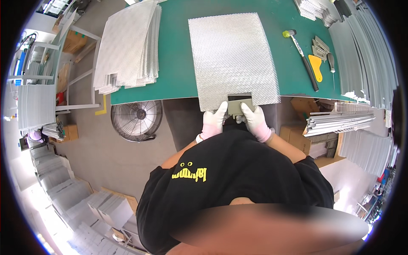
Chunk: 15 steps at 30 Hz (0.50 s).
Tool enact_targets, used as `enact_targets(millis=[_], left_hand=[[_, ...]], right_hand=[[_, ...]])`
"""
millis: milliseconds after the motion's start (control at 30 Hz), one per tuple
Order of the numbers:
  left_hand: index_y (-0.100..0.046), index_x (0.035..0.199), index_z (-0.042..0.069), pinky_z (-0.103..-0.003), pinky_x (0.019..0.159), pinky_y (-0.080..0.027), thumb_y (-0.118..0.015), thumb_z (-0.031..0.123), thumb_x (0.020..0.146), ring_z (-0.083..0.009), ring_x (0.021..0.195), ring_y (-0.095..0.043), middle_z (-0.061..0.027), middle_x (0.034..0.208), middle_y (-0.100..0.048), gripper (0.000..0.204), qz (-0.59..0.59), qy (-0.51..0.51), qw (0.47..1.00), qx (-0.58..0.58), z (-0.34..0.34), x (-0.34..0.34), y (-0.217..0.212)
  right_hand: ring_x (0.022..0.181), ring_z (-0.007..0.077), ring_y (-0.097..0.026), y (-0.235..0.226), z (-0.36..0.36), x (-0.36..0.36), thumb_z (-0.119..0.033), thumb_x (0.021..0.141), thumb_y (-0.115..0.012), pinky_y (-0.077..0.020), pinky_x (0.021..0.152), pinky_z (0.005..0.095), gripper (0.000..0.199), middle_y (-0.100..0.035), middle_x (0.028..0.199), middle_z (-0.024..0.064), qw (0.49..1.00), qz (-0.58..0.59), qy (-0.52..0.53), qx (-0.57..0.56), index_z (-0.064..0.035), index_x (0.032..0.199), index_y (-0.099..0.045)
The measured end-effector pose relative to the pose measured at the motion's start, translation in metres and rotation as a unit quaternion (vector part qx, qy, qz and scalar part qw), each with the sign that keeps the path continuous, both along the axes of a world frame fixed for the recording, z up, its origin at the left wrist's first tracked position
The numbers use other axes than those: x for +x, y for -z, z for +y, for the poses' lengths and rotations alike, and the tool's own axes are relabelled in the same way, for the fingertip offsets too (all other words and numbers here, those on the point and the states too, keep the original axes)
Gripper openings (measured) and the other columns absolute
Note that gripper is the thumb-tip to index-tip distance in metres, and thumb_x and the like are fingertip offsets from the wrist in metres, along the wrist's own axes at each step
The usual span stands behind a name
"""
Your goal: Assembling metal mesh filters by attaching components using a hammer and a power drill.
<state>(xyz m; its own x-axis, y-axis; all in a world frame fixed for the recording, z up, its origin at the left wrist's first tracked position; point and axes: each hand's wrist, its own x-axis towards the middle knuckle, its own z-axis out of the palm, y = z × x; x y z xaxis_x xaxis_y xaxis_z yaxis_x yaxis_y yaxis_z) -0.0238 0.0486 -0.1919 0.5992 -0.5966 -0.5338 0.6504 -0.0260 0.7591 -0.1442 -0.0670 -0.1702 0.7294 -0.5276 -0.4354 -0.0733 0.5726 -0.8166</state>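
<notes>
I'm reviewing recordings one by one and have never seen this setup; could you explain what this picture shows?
There is no robot here, just a person's white-gloved left hand and white-gloved right hand. The picture comes from a fisheye camera worn on the head, looking down, so straight edges bend. On the green table lie a silver rectangular mesh panel overhanging the near edge, a stack of similar mesh sheets, a black-handled hammer and a flat yellow scraper. The right hand holds a flat grey-green plate at the panel's near edge; whether the left hand's grip is on plate or panel is unclear.
</notes>
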Motion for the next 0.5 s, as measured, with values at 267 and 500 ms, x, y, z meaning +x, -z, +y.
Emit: enact_targets(millis=[267,500], left_hand=[[-0.067,0.106,0.000,-0.034,0.059,-0.048,-0.072,0.029,0.096,-0.0185,0.070,-0.064,-0.0110,0.091,-0.071,0.031,0.040,-0.017,0.998,-0.040,-0.004,-0.003,-0.008],[-0.065,0.114,0.000,-0.035,0.065,-0.049,-0.068,0.022,0.098,-0.0209,0.081,-0.068,-0.0112,0.101,-0.072,0.028,0.088,0.006,0.992,-0.094,-0.001,0.001,-0.009]], right_hand=[[0.060,0.0075,-0.055,-0.002,-0.001,-0.006,-0.027,0.100,-0.066,-0.0461,0.056,0.0239,0.026,-0.064,0.077,0.0005,0.995,0.045,0.017,-0.090,-0.0013,0.099,-0.067],[0.060,0.0067,-0.054,0.010,0.000,-0.008,-0.030,0.100,-0.066,-0.0463,0.057,0.0236,0.029,-0.065,0.079,0.0004,1.000,0.005,0.008,-0.013,-0.0016,0.104,-0.066]])
